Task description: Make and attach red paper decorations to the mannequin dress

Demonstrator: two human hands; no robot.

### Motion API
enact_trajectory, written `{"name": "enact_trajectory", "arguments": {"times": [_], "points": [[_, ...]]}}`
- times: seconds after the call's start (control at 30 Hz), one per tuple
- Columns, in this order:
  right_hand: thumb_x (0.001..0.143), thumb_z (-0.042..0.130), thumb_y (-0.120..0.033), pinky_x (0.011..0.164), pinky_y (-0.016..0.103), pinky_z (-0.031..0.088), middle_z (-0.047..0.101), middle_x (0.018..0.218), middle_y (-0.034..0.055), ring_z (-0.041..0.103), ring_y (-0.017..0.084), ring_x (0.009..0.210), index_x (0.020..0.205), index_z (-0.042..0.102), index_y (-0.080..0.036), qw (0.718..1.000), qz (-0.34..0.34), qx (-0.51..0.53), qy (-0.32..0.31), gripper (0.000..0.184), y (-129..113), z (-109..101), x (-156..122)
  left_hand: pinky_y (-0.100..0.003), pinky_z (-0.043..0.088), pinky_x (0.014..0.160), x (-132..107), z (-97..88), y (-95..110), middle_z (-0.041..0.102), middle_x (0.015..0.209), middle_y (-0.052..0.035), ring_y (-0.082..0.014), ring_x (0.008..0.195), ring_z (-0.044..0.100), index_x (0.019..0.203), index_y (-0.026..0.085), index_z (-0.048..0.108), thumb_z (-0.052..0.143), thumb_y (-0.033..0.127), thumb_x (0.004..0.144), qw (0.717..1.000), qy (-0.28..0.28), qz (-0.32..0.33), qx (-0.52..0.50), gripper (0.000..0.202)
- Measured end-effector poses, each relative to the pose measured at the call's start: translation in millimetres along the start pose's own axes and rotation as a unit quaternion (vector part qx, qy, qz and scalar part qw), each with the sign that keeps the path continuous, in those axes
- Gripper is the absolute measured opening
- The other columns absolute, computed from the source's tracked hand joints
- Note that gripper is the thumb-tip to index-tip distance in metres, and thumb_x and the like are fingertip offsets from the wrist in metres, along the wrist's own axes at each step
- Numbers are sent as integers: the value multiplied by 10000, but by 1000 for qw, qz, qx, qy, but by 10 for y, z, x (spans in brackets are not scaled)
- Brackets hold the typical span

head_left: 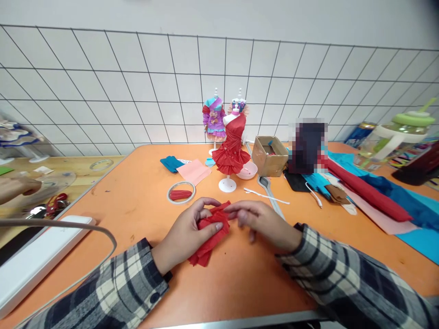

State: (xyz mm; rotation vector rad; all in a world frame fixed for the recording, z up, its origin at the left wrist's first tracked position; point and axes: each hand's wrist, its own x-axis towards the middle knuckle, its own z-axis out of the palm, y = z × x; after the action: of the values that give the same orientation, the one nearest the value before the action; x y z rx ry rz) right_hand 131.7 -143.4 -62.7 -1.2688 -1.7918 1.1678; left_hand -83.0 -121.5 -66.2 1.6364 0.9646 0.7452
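My left hand (pixel 187 233) is closed round a folded, pleated piece of red crepe paper (pixel 210 240) low over the orange table (pixel 137 201). My right hand (pixel 262 221) meets it from the right, fingertips pinched on the paper's upper edge. Straight beyond the hands a small mannequin in a red paper dress (pixel 231 148) stands on a white base. A roll of tape with a red strip inside it (pixel 181 193) lies to the left of that base.
Two more dressed mannequins (pixel 214 119) stand at the wire-grid wall. A cardboard box (pixel 270 155), pink bowl (pixel 247 171), scissors (pixel 269 189) and red, blue and pink paper sheets (pixel 370 194) lie to the right. A white device (pixel 37 256) sits left. Another person's hand (pixel 15 187) shows far left.
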Motion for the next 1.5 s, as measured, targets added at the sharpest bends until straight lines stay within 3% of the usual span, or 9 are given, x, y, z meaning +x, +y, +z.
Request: {"name": "enact_trajectory", "arguments": {"times": [0.13, 0.3, 0.47, 0.8, 1.07, 1.13, 1.23, 1.33, 1.5], "points": [[764, 705, -459, 648, 253, 406, 635, 777, 12, 544, 143, 714, 1019, 712, -179, 999, -3, -25, 28, 379, -79, 242, -43, -206, 406, 561, -36, 82, -19, 614, 712, 39, -116, 610, 543, 1040, 206, 496, 664, 269, 797, 999, -22, 26, 27, 302], [755, 686, -327, 664, 257, 412, 629, 720, 7, 548, 142, 713, 790, 683, -159, 998, 11, 30, 50, 172, -31, 254, -3, -205, 409, 562, -44, 82, 14, 641, 740, 33, -111, 605, 548, 1027, 211, 471, 661, 288, 815, 999, -35, 9, 23, 295], [757, 671, -377, 676, 263, 456, 621, 775, 9, 573, 140, 725, 838, 610, -170, 986, -4, 147, 83, 230, -10, 118, 30, -223, 414, 578, 6, 9, 5, 621, 760, -2, -132, 658, 547, 894, 157, 593, 686, 406, 788, 996, -80, -28, -1, 286], [702, 721, -501, 464, 199, 403, 526, 638, -46, 480, 75, 524, 801, 532, -173, 980, 27, 177, 88, 392, -64, -50, 21, -222, 374, 575, 42, -103, 16, 588, 658, 19, -109, 598, 491, 739, 140, 644, 714, 465, 761, 985, -144, -74, -57, 333], [718, 682, -560, 383, 181, 322, 564, 683, -45, 503, 71, 438, 966, 536, -183, 971, 109, 204, 58, 475, 125, -9, 109, -201, 418, 568, 14, -104, 0, 663, 715, -7, -99, 606, 554, 777, 131, 696, 811, 376, 706, 965, -103, -108, -215, 280], [808, 579, -562, 412, 207, 353, 546, 688, -40, 491, 88, 469, 1066, 545, -190, 980, 95, 156, 75, 454, 149, -68, 122, -193, 435, 570, 16, -106, -16, 681, 724, -8, -95, 607, 579, 781, 133, 703, 829, 330, 692, 955, -77, -129, -255, 251], [887, 486, -455, 526, 254, 384, 585, 725, 9, 532, 130, 593, 991, 611, -178, 986, 34, -103, 127, 321, 118, -210, 95, -183, 474, 614, 38, -126, -33, 717, 775, -11, -99, 657, 629, 809, 144, 716, 848, 269, 671, 938, -29, -142, -315, 229], [844, 557, -322, 617, 288, 372, 654, 812, 56, 588, 185, 739, 905, 654, -172, 924, 52, -369, 86, 189, 68, -280, 27, -194, 514, 692, 73, -154, -59, 743, 829, -25, -116, 729, 661, 832, 146, 732, 844, 230, 676, 929, 5, -127, -348, 209], [892, 470, -186, 647, 303, 364, 667, 925, 109, 625, 229, 839, 928, 659, -158, 849, 96, -520, -24, 195, 73, -188, -52, -203, 536, 697, 95, -177, -83, 749, 852, -47, -128, 736, 672, 866, 135, 739, 818, 198, 709, 928, 23, -117, -352, 186]]}}
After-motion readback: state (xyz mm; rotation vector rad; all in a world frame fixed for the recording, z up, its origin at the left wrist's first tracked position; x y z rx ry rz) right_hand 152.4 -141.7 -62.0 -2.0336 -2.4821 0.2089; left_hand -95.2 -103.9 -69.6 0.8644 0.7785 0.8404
